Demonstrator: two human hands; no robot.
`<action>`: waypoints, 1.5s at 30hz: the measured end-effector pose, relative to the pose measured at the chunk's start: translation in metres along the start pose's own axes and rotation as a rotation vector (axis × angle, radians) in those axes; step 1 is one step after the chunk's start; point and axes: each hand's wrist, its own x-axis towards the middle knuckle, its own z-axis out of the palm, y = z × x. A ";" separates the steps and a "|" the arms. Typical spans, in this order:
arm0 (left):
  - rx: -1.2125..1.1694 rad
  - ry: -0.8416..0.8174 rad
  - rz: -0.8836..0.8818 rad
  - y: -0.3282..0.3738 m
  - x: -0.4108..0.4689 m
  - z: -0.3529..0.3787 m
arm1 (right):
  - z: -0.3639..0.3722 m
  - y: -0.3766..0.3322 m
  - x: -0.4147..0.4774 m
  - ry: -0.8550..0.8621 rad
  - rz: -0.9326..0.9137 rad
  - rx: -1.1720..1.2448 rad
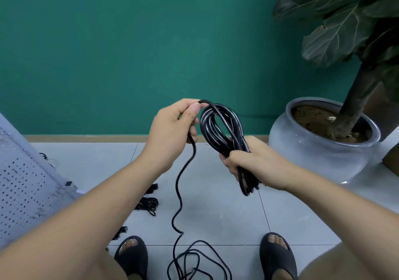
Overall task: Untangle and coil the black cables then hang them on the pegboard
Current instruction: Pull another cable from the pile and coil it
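Left hand (pixel 170 133): fingers (pixel 194 109) closed, with thumb and forefinger pinching the black cable (pixel 180 184) at centre frame, where the strand arches over onto the coil (pixel 220 126). Right hand (pixel 252 163): fingers curled round the coil's lower half, gripping it. The loops stand above the fist and their ends protrude below it. The strand's path inside the left palm is hidden. It drops from that hand to a loose tangle on the floor (pixel 216 204) at bottom centre, cut off by the frame edge between two sandals (pixel 131 256). Small coiled bundles (pixel 149 203) lie at lower left, partly hidden by the left forearm. Beside them is the pegboard (pixel 23 189), cut off at the left edge.
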 end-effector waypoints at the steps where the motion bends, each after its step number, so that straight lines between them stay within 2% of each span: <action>1: -0.014 -0.009 -0.030 0.001 -0.001 0.001 | 0.002 -0.001 0.000 0.007 -0.008 -0.027; 6: -0.102 -0.003 -0.147 0.009 -0.009 0.015 | 0.014 -0.001 0.004 0.086 -0.020 -0.178; 10: -0.085 -0.007 -0.243 0.017 -0.010 0.025 | 0.021 -0.002 0.005 0.118 -0.028 -0.194; 12: -0.016 -0.024 -0.147 0.016 -0.009 0.023 | 0.021 -0.004 0.006 0.136 -0.037 -0.194; 16: 0.195 -0.134 0.201 0.015 -0.006 0.012 | 0.016 -0.003 0.008 0.138 -0.018 -0.176; 18: 0.238 -0.207 0.258 0.014 -0.001 0.005 | 0.015 -0.001 0.009 0.112 -0.019 -0.207; 23: 0.172 -0.265 0.076 0.012 0.002 0.001 | 0.016 0.003 0.008 0.159 -0.053 -0.314; 26: -0.049 -0.208 -0.016 0.008 -0.001 0.010 | 0.016 0.003 0.011 0.174 -0.047 -0.351; 30: -0.276 -0.109 -0.108 0.010 -0.003 0.021 | 0.023 0.001 0.015 0.133 0.014 -0.263; 33: -0.388 -0.112 -0.188 0.013 0.000 0.021 | 0.029 0.001 0.018 0.119 0.027 -0.180; 38: -0.550 -0.127 -0.257 0.022 0.009 0.020 | 0.037 -0.004 0.027 0.195 0.005 -0.071; 43: -0.519 -0.152 -0.271 0.027 0.014 0.017 | 0.030 -0.010 0.026 0.006 0.029 0.070; 45: -0.439 -0.136 -0.232 0.029 0.016 0.016 | 0.029 -0.010 0.028 0.018 0.020 0.031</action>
